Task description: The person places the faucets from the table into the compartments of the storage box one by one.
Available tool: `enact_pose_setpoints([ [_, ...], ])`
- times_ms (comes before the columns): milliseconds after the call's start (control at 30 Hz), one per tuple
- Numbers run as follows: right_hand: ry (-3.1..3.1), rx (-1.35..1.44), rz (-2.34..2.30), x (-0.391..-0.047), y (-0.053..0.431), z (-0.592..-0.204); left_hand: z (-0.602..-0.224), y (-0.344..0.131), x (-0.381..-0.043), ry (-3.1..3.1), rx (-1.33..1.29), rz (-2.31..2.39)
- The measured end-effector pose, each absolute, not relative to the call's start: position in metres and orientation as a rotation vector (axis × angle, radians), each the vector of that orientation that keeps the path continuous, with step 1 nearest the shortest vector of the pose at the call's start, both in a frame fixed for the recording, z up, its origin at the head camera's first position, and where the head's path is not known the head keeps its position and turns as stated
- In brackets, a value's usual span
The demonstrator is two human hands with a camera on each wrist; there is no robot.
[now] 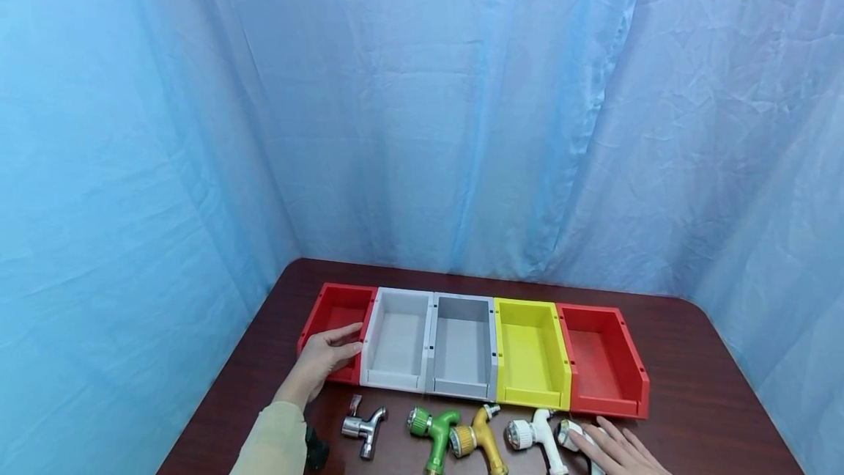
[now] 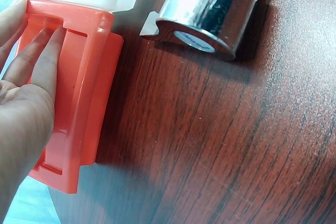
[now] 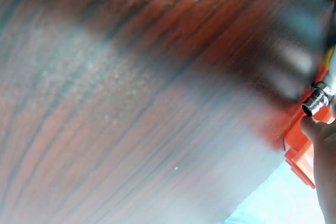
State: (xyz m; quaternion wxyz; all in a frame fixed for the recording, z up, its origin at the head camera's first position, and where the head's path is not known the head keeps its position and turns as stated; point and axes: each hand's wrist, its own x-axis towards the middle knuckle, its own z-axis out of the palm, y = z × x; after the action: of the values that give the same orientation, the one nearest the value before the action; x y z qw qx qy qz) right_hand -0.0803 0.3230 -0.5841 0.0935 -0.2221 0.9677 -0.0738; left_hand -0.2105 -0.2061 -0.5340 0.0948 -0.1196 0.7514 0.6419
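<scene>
My left hand [image 1: 321, 359] reaches over the left red bin [image 2: 92, 103]. Its fingers [image 2: 46, 61] dip inside and lie fairly straight. Thumb and index tips come right up to the wall shared with the white bin [image 1: 398, 328]. At the right front, my right hand [image 1: 620, 453] lies over a white faucet [image 1: 570, 431], fingers across its body and knob. In the right wrist view, the faucet's metal end [image 3: 315, 99] shows right beside a fingertip; most of the faucet and the grip itself is hidden.
A chrome faucet [image 1: 364, 427], a green one [image 1: 438, 435], a yellow one [image 1: 484, 442] and another white one [image 1: 542, 438] lie before the bins. Grey [image 1: 461, 343], yellow [image 1: 530, 350] and red [image 1: 601, 361] bins continue the row. Blue curtains [image 1: 422, 108] surround the table.
</scene>
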Motion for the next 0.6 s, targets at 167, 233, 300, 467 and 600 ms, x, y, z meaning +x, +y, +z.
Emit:
enact_pose_setpoints([
  [167,2.855,-0.665,-0.244,-0.080,0.321,-0.580,-0.535,-0.206,-0.210,2.236,-0.344,1.898],
  [233,2.847,-0.658,-0.253,-0.080,0.319,-0.578,-0.535,-0.206,-0.210,2.236,-0.341,1.896],
  [300,2.861,-0.667,-0.255,-0.080,0.318,-0.577,-0.536,-0.207,-0.211,2.234,-0.334,1.898],
  [467,2.894,-0.700,-0.253,-0.080,0.317,-0.576,-0.537,-0.207,-0.211,2.233,-0.328,1.901],
  [600,2.827,-0.684,-0.299,-0.081,0.318,-0.573,-0.537,-0.207,-0.211,2.241,-0.328,1.897],
])
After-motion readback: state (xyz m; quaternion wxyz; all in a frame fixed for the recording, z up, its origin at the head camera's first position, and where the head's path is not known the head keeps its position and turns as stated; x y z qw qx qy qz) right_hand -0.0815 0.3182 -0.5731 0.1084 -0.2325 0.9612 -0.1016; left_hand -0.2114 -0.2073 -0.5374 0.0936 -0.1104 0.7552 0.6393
